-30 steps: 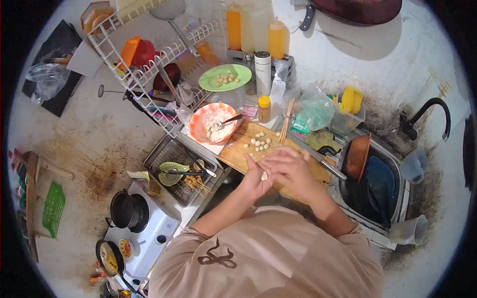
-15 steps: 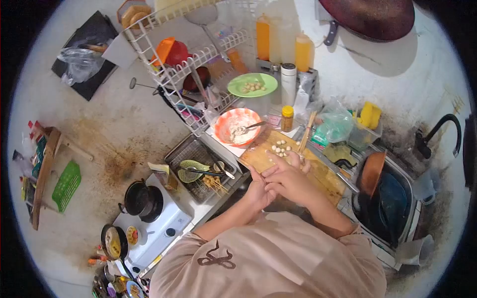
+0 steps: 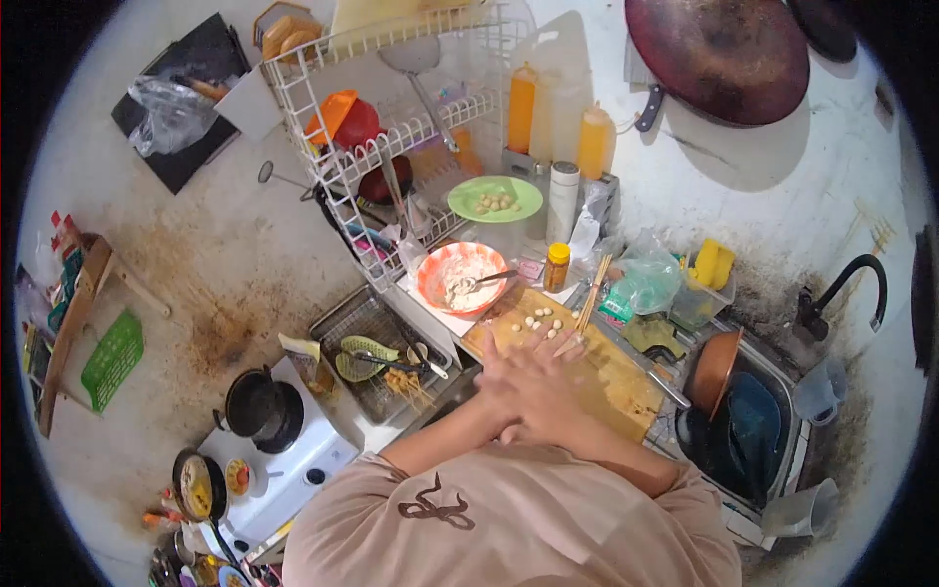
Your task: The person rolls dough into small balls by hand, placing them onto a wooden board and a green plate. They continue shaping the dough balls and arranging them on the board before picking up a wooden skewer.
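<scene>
Above the near part of a rectangular, light-brown wooden cutting board, bare right hand laid across bare left hand; fingers blurred, the foremost stretched out and spread rather than clenched. Cannot tell of anything held between the palms, hidden from this angle. Just beyond the fingertips, small, pale, round balls loose on the wood, probably grouped there for short reach yet clear of the wrists. Beside them to the right, thin, straw-coloured wooden sticks, bundled and pointing away from the fingers. Farther out to the left, a round orange-and-white bowl of pale mixture, with a dark-handled metal spoon slanting over its rim, presumably for easy grasping. Right of the fingers, a good stretch of wood for sideways movement, bounded by a long grey knife-like tool along the board's right edge. Behind the wrists, little room before the beige cloth shirt.
</scene>
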Demonstrator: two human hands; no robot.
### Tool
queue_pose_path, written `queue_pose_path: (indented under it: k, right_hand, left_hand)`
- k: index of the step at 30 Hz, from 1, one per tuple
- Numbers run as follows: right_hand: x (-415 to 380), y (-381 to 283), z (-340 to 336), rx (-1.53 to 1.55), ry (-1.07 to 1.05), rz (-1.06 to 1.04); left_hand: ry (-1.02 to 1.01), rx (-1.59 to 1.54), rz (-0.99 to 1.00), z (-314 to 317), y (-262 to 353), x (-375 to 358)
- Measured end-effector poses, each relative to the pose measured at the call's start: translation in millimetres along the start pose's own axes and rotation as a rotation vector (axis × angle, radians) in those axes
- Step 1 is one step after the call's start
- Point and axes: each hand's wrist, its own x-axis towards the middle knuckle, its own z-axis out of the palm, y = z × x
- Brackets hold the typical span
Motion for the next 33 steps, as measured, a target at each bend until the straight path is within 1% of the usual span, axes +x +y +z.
queue_pose_path:
  k: [2,3,6,7,8,9,10,11,12,14,15,17,18,20,21,24,25,28,29,31,32,33]
  right_hand:
    - [-4,20,5,-0.232,-0.116,0.23]
    - [-4,20,-1,-0.139,-0.101,0.276]
    - [8,13,-23,0.136,-0.046,0.41]
    - [6,13,-13,-0.064,-0.059,0.233]
    - [2,8,-19,-0.063,-0.011,0.17]
    - [-3,-1,-28,-0.06,0.039,0.107]
    - [-6,-7,-31,-0.056,0.09,0.045]
    - [-17,1,-23,-0.121,0.158,0.089]
    - [-19,13,-17,-0.043,0.211,0.181]
    - [-27,33,-3,0.123,0.301,0.373]
    - [-31,40,9,0.211,0.342,0.472]
    - [-34,57,61,0.558,0.615,0.57]
    - [-29,55,67,0.731,0.752,0.613]
    - [-32,53,70,0.836,0.91,0.644]
    - [-29,47,62,0.889,0.987,0.666]
    - [-22,38,49,1.045,1.217,0.75]
    - [-32,50,55,0.932,1.174,0.767]
    - [-58,76,51,0.325,0.593,0.759]
    - [-57,77,51,0.339,0.518,0.759]
    - [-59,74,63,0.205,0.275,0.889]
    - [-63,76,73,0.136,0.15,0.946]
    - [-77,91,97,0.182,0.072,0.911]
  left_hand:
    - [0.098,0.226,-0.002,4,-7,5]
    - [0.148,0.333,-0.003,5,-15,7]
    - [0.049,0.055,-0.004,12,-39,18]
    - [-0.165,-0.007,0.011,-15,-41,29]
    - [-0.38,-0.07,0.011,-40,-42,40]
    - [-0.286,-0.219,-0.085,-47,-33,42]
    - [-0.211,-0.12,-0.085,-33,-27,42]
    - [-0.137,-0.019,-0.092,-19,-21,41]
    - [-0.064,0.079,-0.106,-5,-15,41]
    - [0.102,0.075,-0.023,12,-30,39]
    - [0.147,0.174,-0.034,15,-37,38]
    - [0.23,0.37,-0.046,17,-46,40]
    - [0.204,0.433,-0.035,13,-45,41]
    - [0.16,0.553,-0.015,-6,-44,44]
    - [0.102,0.671,0.056,-15,-45,46]
    - [0.049,0.874,0.332,-12,-42,53]
    - [0.08,0.86,0.342,-7,-37,49]
    - [0.036,0.912,0.488,4,-5,42]
    - [0.044,0.943,0.504,1,5,35]
    - [0.057,1.006,0.541,-8,28,23]
    - [0.076,0.993,0.528,-14,37,16]
    - [0.096,0.979,0.516,-19,45,8]
